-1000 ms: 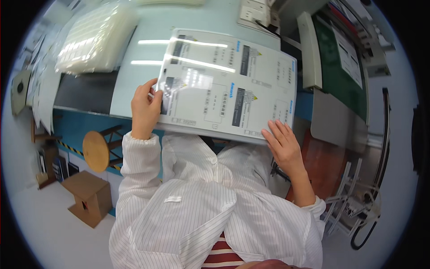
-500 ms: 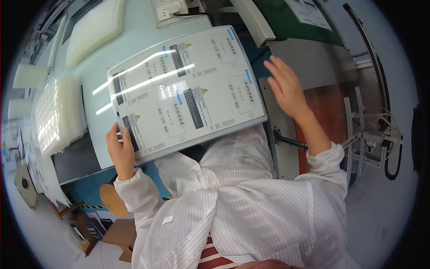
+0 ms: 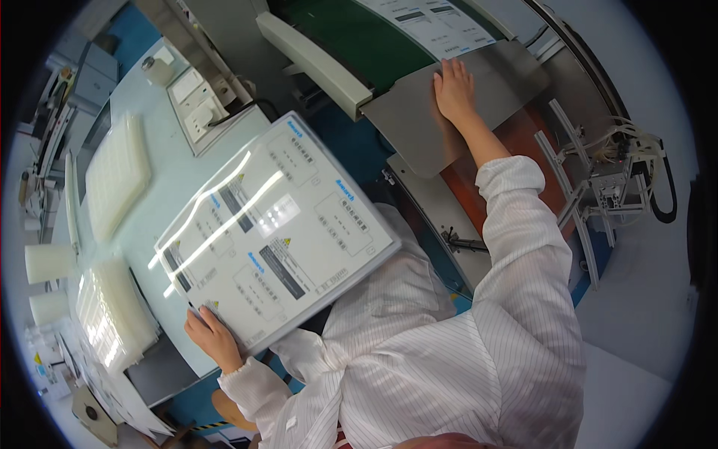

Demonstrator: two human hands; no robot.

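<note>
A thick stack of clear-covered printed sheets (image 3: 258, 288), white with black and blue print, lies slanted over the table's near edge and my lap. My left hand (image 3: 217, 340) is closed on its near left corner, fingertips at the edge. Over to the right, my right hand (image 3: 455, 93) reaches across a grey metal plate (image 3: 419, 123), palm down with fingers stretched out. Its fingertips are near a printed sheet (image 3: 430, 26) on the green conveyor belt (image 3: 336, 45). Nothing shows in the right hand.
Stacks of translucent sheets (image 3: 112, 318) lie on the left of the pale table (image 3: 172, 194). A socket panel (image 3: 200, 112) and a small metal-topped bottle (image 3: 155, 71) stand at the back. A frame with tubing (image 3: 613, 179) stands at the right, beside an orange-brown surface (image 3: 479, 198).
My right hand has moved forward from beside the stack to above the metal plate. The view has swung right, so the stack appears lower left. My left hand stays at its corner.
</note>
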